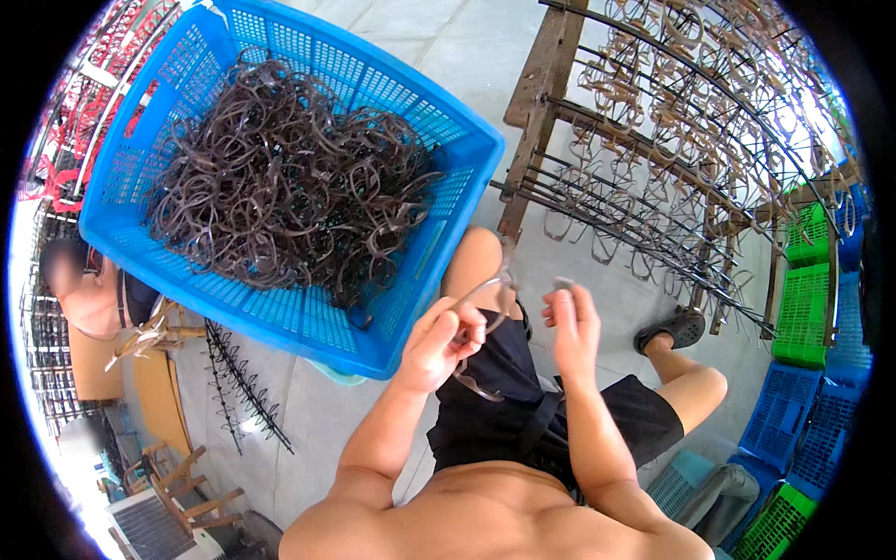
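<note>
Left hand (pixel 434 345): closed on thin, curved strip (pixel 480 287). Right hand (pixel 574 327): half-curled, grip unclear. Blue lattice crate (pixel 452 210): tangled dark loops (pixel 280 168). Wooden rack (pixel 543 84) beyond.

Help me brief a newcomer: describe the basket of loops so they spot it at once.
Start at the big rack at upper right and cross the pale floor leftward. Just beyond the person's left hand is a wide blue basket with slotted walls. Unlike the blue and green crates at far right, it holds a heap of dark loops.
</note>
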Action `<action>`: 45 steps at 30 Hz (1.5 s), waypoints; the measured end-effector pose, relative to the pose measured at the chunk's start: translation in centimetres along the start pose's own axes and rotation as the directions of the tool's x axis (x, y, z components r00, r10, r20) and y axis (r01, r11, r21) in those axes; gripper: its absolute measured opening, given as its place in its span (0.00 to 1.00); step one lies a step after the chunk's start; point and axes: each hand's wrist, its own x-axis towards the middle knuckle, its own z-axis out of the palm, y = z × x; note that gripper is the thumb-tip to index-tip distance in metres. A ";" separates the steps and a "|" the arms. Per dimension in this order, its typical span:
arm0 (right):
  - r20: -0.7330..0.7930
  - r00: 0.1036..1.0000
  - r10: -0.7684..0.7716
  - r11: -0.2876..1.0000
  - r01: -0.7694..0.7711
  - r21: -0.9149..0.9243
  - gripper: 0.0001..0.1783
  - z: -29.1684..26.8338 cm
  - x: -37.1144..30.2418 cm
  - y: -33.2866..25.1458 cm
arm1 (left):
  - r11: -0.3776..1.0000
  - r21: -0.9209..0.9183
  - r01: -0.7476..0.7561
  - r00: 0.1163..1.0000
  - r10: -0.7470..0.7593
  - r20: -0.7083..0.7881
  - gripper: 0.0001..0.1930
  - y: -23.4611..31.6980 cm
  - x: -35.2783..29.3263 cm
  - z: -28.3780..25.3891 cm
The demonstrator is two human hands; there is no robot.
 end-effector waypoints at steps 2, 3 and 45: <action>0.106 0.994 0.032 0.969 -0.057 0.240 0.18 -0.9 -0.6 -1.9 | 0.996 0.064 0.058 0.998 -0.059 0.019 0.22 -0.3 0.2 0.9; -0.014 0.978 -0.208 0.978 0.207 -0.024 0.19 -0.5 -1.1 -2.9 | 0.978 0.197 0.065 0.996 -0.076 0.051 0.22 -0.4 0.2 1.4; -0.856 0.511 -0.076 0.716 0.625 0.310 0.05 -42.6 2.5 -1.6 | 0.740 0.667 0.086 0.891 0.243 -0.385 0.11 -8.1 17.3 7.2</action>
